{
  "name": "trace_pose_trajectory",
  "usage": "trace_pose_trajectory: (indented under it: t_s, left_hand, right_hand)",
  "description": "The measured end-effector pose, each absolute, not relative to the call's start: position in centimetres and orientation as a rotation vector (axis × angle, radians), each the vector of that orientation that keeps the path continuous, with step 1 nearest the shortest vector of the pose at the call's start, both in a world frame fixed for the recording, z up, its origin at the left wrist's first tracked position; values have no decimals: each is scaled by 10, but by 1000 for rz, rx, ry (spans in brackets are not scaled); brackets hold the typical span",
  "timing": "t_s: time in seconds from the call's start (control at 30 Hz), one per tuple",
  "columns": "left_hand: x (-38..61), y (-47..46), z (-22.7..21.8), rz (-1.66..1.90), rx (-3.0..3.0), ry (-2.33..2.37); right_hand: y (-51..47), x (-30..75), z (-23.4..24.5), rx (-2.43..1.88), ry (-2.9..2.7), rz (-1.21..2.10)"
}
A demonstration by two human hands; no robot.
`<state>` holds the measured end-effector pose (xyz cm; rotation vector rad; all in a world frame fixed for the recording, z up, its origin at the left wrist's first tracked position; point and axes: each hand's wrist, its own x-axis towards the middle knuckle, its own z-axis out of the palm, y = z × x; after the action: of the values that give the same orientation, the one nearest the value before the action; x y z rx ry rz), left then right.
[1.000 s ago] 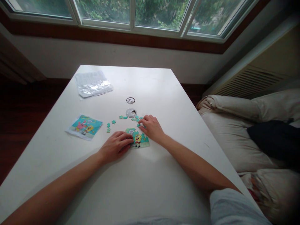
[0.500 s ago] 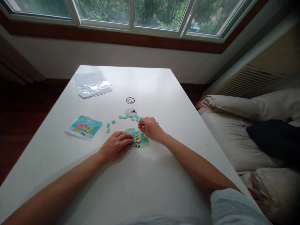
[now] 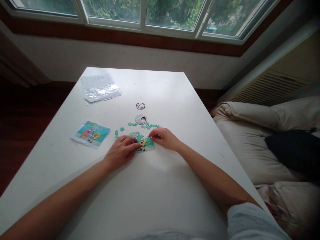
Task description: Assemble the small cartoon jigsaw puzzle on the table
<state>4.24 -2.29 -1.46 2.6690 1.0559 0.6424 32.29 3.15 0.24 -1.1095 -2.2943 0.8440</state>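
Note:
A partly assembled jigsaw puzzle (image 3: 143, 142) with a yellow cartoon figure on teal lies flat on the white table. My left hand (image 3: 122, 147) grips its left side, fingers curved over the pieces and covering part of the picture. At the upper right edge, my right hand (image 3: 163, 137) is closed in a pinch on a small teal puzzle piece (image 3: 150, 137), mostly hidden by the fingertips. Loose puzzle pieces (image 3: 148, 127) lie in an arc behind the puzzle, and several more (image 3: 116, 132) sit to its left.
A picture card in a clear sleeve (image 3: 91, 134) lies at the left. Farther back is a clear plastic bag with papers (image 3: 101, 88). Two round metal fittings (image 3: 141, 119) are set in the white table (image 3: 160, 90). A beige sofa (image 3: 237, 143) stands along the right.
The puzzle has shifted a little to the left together with my left hand. My right fingertips have come down to its right edge. The view has tilted slightly.

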Motion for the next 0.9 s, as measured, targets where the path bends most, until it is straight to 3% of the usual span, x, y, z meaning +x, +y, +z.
trace_pose_trajectory:
  t_s: [0.9]
  left_hand:
    - [42,-22,-17,635,2664,1033]
  right_hand:
    - [31,321,-4,-1139,-2467,538]
